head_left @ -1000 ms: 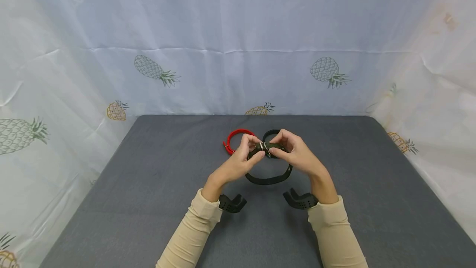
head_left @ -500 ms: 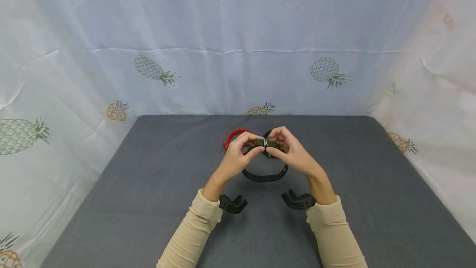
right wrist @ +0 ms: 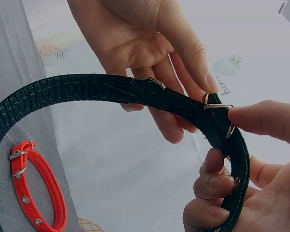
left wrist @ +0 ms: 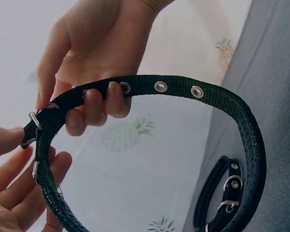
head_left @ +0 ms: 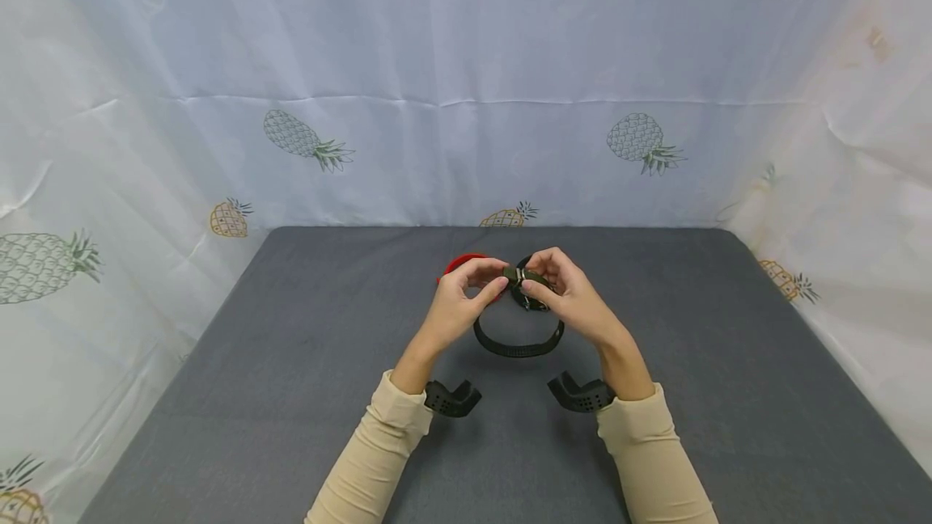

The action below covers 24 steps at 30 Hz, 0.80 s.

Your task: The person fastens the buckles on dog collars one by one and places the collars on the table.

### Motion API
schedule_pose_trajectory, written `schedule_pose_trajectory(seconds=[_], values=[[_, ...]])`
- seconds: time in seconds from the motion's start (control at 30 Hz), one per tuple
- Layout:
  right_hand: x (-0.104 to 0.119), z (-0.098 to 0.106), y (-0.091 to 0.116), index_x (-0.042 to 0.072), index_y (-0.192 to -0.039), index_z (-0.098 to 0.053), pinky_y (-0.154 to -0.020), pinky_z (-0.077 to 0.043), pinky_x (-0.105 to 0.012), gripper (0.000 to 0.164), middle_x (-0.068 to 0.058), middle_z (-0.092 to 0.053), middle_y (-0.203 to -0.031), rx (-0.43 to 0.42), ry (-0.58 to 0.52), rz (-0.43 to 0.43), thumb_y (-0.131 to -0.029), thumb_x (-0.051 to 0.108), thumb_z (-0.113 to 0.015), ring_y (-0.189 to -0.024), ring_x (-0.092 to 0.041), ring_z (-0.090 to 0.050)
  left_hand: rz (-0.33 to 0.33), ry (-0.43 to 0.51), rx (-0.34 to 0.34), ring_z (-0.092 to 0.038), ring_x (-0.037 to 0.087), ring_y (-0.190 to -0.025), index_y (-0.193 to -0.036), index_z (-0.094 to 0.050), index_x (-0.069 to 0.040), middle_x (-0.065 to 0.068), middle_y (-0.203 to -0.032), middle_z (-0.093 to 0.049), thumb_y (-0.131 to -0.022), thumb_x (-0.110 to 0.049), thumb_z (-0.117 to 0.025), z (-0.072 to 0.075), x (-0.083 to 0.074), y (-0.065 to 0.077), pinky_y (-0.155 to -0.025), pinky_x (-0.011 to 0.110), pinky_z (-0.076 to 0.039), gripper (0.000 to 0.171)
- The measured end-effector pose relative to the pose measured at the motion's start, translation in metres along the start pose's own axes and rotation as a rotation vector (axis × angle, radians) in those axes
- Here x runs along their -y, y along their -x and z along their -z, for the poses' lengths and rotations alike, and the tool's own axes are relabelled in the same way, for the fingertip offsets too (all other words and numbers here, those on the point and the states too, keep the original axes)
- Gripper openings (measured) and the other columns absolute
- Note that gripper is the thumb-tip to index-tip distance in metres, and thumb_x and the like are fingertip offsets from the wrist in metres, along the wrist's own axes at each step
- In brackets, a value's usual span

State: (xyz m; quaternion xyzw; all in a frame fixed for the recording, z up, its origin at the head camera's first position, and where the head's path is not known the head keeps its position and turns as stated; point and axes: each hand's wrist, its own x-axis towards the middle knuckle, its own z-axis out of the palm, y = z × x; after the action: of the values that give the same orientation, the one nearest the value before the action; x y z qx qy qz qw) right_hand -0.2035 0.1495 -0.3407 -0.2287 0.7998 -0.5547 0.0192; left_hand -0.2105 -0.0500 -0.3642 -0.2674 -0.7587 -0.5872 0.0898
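Both hands hold a dark green dog collar (head_left: 518, 350) raised over the table, its loop hanging toward the person. My left hand (head_left: 453, 307) pinches the strap tip beside the metal buckle (right wrist: 217, 106) between thumb and finger. The fingers of my right hand (head_left: 578, 302) curl round the strap where its metal eyelets (left wrist: 160, 86) run, and the right thumb presses at the buckle. Behind the hands lie a red collar (right wrist: 18, 186), partly covered by the left hand in the head view, and a smaller black collar (left wrist: 236, 181) with a buckle and ring.
The grey table (head_left: 306, 330) reaches out on both sides of the hands. A white curtain (head_left: 466, 47) with pineapple prints hangs behind it and along the sides. Black camera mounts (head_left: 455, 400) sit on both wrists.
My left hand has shifted a little left, its fingertips now farther from the right hand's. The right hand moved slightly left and stays on the collar. The buckle has turned in the fingers.
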Motion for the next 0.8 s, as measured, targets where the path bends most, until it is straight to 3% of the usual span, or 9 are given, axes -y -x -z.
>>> schedule_pose_trajectory(seconds=[0.27, 0.6, 0.8], values=[[-0.0023, -0.0013, -0.0008, -0.001, -0.126, -0.048, -0.078, -0.049, -0.023, 0.034, -0.02, -0.057, -0.113, 0.03, 0.0, 0.03, -0.095, 0.008, -0.059, -0.092, 0.0, -0.058, -0.042, -0.074, -0.025, -0.066, 0.028, -0.095, -0.113, -0.065, 0.0, 0.018, -0.106, -0.069, -0.093, -0.009, -0.063, -0.0008, -0.0006, -0.001, -0.083, 0.026, -0.054, 0.022], [-0.0038, -0.0066, -0.0016, 0.0, -0.123, -0.057, -0.066, -0.049, -0.027, 0.031, -0.025, -0.065, -0.114, 0.01, 0.019, 0.059, -0.093, 0.009, -0.062, -0.078, -0.016, -0.059, -0.142, -0.148, -0.045, -0.066, 0.025, -0.093, -0.109, -0.067, -0.002, 0.015, -0.102, -0.069, -0.09, -0.008, -0.067, 0.0, 0.0008, -0.0003, -0.081, 0.029, -0.056, 0.02], [-0.003, -0.0085, -0.0037, 0.001, -0.119, -0.059, -0.066, -0.048, -0.024, 0.028, -0.023, -0.066, -0.113, -0.01, 0.042, 0.047, -0.092, 0.008, -0.063, -0.079, -0.018, -0.059, -0.159, -0.166, -0.057, -0.063, 0.024, -0.098, -0.106, -0.067, -0.003, 0.013, -0.103, -0.066, -0.09, -0.009, -0.066, 0.0003, 0.0016, -0.0011, -0.082, 0.036, -0.056, 0.017]])
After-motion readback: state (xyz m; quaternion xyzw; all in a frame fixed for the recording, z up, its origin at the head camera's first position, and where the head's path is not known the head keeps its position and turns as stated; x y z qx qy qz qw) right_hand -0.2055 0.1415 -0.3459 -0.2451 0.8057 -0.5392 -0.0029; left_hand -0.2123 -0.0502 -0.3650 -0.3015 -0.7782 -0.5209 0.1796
